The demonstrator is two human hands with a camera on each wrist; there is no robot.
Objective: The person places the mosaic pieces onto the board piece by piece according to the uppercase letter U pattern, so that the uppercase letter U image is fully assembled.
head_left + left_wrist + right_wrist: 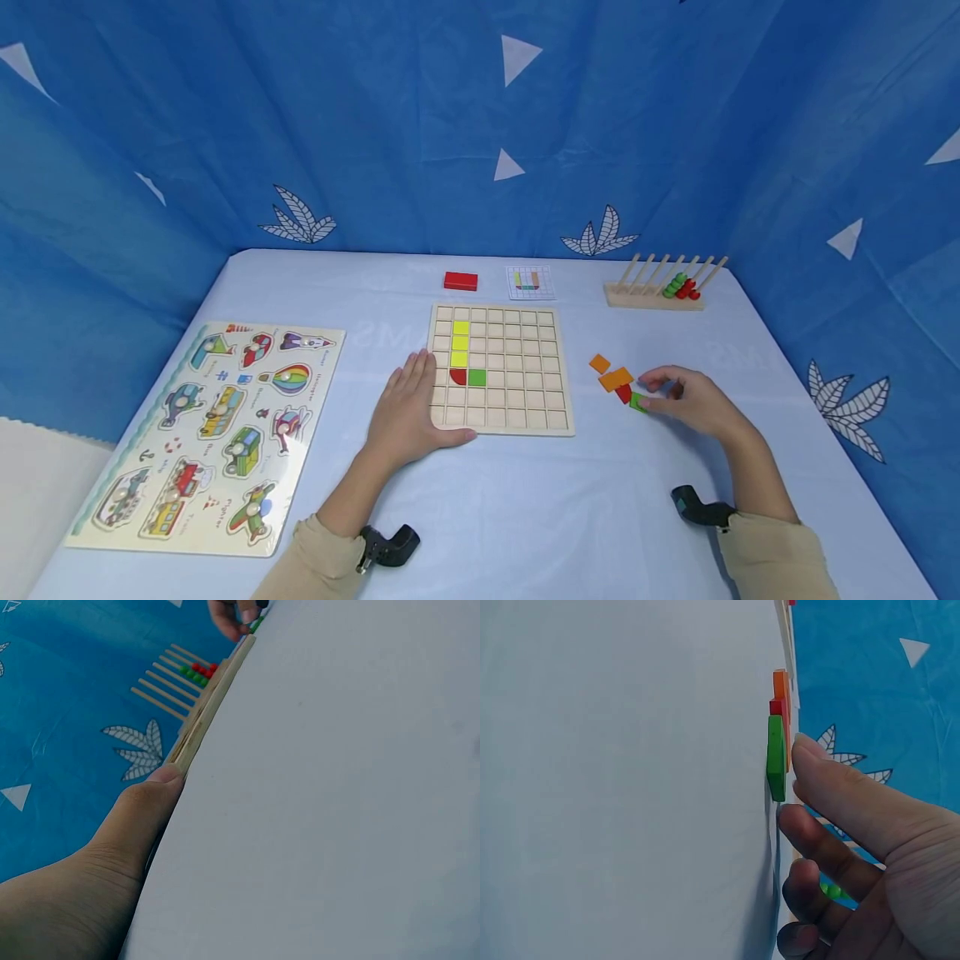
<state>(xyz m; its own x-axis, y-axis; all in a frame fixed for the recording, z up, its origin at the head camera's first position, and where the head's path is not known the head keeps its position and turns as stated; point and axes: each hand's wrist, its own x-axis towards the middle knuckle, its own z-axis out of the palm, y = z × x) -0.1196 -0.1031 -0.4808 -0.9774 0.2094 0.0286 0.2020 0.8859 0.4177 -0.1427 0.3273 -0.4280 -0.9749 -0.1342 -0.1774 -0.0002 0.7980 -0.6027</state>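
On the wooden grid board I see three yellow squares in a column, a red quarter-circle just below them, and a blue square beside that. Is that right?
Not quite: the head view shows a green square, not a blue one, beside the red quarter-circle. The three yellow squares above it on the wooden grid board are as you say.

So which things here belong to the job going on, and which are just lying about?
Likely in the job:
grid board
placed tiles
loose tiles
pattern card

Seemingly just lying about:
vehicle puzzle
bead stand
red block, though its role is unclear
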